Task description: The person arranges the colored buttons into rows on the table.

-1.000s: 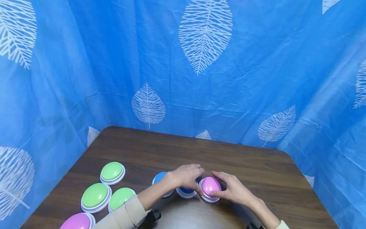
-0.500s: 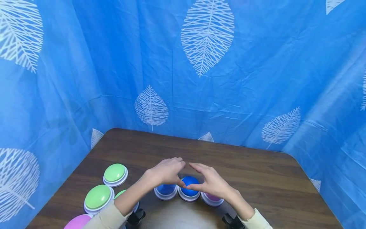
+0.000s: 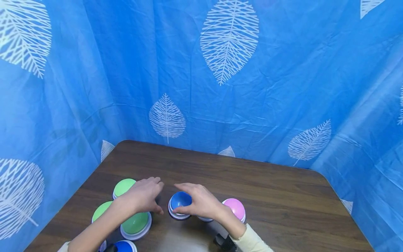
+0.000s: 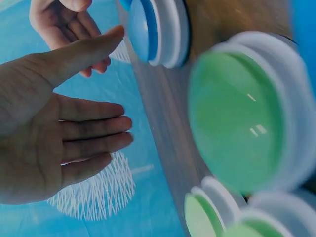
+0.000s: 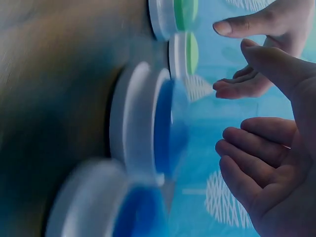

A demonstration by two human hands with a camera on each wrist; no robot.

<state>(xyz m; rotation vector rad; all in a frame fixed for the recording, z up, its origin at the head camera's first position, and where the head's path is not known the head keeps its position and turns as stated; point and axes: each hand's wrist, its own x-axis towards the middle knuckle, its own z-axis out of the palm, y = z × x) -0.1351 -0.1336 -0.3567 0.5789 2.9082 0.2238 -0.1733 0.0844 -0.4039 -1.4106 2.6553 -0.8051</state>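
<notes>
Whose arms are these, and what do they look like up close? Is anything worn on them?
They belong to a person. The left grip and right grip are bare, ungloved human hands. The right sleeve is pale cream; just a sliver of the left sleeve shows. A small black device sits by the right wrist, a dark piece near the left arm.

Head view: the right hand (image 3: 201, 200) hides most of one button (image 3: 205, 219). The left arm (image 3: 100, 227) partly masks a green button (image 3: 100, 209). At 7 o'clock, the lower edge crops a blue button (image 3: 123, 246). Right wrist view: the nearest button (image 5: 140, 215), at 7 o'clock, is blurred and cropped.
</notes>
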